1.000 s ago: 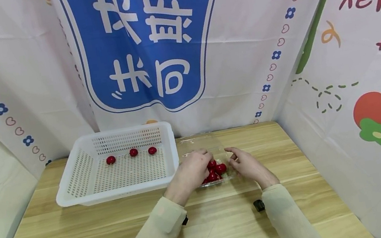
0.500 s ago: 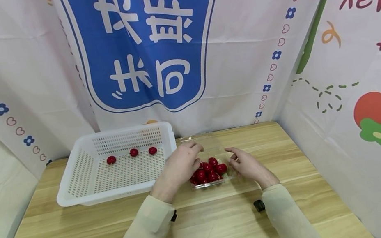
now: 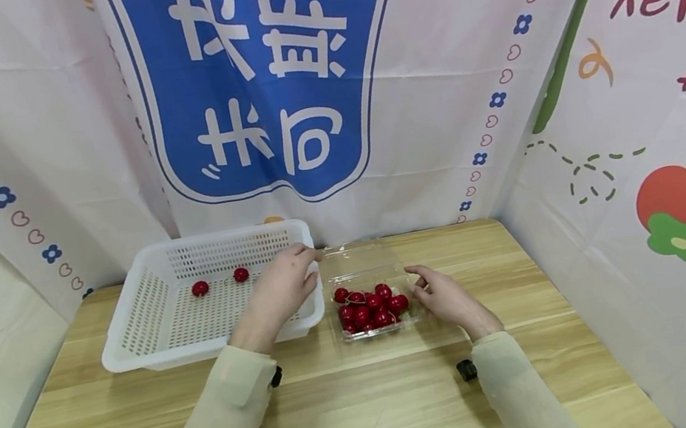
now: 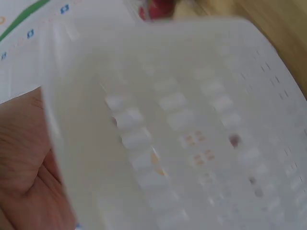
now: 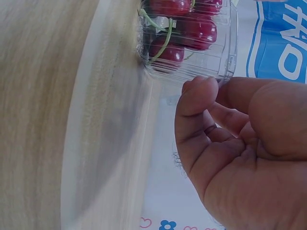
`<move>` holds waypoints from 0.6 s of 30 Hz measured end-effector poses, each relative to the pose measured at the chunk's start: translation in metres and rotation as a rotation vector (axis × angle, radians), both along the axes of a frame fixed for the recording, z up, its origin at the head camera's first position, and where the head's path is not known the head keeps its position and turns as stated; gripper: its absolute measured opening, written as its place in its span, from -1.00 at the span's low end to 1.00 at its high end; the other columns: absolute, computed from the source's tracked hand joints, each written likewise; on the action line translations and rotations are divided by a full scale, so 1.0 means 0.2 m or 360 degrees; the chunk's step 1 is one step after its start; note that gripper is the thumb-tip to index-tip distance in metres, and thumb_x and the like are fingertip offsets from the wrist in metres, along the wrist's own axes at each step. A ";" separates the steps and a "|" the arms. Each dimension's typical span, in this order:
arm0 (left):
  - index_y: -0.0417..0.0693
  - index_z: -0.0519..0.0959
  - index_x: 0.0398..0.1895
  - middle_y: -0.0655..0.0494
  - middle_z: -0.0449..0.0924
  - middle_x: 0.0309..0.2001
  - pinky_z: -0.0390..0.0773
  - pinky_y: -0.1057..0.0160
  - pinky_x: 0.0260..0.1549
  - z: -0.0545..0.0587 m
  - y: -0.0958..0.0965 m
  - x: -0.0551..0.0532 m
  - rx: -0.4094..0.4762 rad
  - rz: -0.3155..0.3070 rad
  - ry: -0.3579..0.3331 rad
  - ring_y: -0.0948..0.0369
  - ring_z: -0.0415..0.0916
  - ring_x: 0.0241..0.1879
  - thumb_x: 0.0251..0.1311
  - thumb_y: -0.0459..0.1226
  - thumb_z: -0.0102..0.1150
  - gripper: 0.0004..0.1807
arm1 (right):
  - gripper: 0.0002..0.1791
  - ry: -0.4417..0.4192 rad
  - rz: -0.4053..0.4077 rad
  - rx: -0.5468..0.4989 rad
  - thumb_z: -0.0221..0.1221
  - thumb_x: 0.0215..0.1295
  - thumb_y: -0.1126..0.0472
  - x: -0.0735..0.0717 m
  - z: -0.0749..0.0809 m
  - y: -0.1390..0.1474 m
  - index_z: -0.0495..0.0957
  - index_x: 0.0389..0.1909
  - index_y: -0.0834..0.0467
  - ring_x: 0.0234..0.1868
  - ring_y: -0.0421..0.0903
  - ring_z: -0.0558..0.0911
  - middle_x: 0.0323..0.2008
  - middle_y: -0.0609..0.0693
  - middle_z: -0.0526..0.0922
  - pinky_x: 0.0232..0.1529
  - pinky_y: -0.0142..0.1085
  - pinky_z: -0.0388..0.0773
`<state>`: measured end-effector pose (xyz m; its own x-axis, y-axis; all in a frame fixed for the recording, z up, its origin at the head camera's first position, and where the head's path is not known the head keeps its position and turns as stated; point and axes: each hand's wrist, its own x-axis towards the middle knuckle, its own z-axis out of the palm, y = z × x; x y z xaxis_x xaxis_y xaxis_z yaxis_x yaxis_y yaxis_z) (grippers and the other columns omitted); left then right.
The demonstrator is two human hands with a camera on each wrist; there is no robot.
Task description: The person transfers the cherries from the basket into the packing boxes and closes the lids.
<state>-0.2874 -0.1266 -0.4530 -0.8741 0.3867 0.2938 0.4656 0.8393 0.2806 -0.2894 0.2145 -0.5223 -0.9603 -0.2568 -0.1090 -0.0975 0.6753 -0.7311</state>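
Note:
My left hand (image 3: 281, 289) is over the right side of a white perforated basket (image 3: 156, 352). In the left wrist view the basket wall (image 4: 81, 120) covers its fingers, so whether it holds anything is hidden. Two cherries (image 3: 200, 288) show on the basket floor. To the right stands a clear plastic clamshell box (image 3: 372, 334), lid folded back, with several red cherries (image 3: 373, 302) inside, some with green stems. My right hand (image 3: 451, 301) pinches the box's right edge between thumb and index finger; in the right wrist view the fingertips (image 5: 206, 91) meet at its corner.
The basket and box stand side by side on a wooden table (image 3: 374, 411). Behind them hangs a printed cloth (image 3: 435, 117), with another printed cloth (image 3: 679, 250) along the right side. A small black object (image 3: 466, 370) shows by the right sleeve.
My left hand has moved left from the box to above the basket, uncovering the cherries in the box and covering the basket's rightmost cherry. My right hand has stayed at the box.

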 end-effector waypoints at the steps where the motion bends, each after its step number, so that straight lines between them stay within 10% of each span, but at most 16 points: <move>1: -0.20 0.77 0.33 -0.17 0.84 0.24 0.86 -0.15 0.37 0.00 -0.02 -0.01 0.0001 0.0018 -0.0020 -0.14 0.83 0.25 0.57 -0.37 0.45 -0.65 | -0.39 -0.0006 -0.0001 -0.0002 0.10 0.87 0.32 0.00 0.00 0.00 0.34 0.80 0.23 -0.39 0.08 0.75 0.00 0.20 0.74 -0.45 -0.33 0.62; 18: -0.36 0.60 0.54 -0.31 0.72 0.41 0.76 -0.25 0.48 -0.09 -0.21 -0.10 -0.0285 0.0215 -0.0568 -0.17 0.75 0.33 0.56 -0.27 0.45 -0.41 | -0.38 -0.0019 0.0002 0.0004 0.11 0.86 0.31 0.00 0.00 -0.01 0.34 0.81 0.21 -0.39 0.04 0.74 0.02 0.19 0.75 -0.44 -0.32 0.64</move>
<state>-0.3075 -0.1688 -0.4708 -0.9553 0.2789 -0.0980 0.2478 0.9363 0.2487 -0.2895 0.2123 -0.5220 -0.9587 -0.2576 -0.1209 -0.0899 0.6771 -0.7303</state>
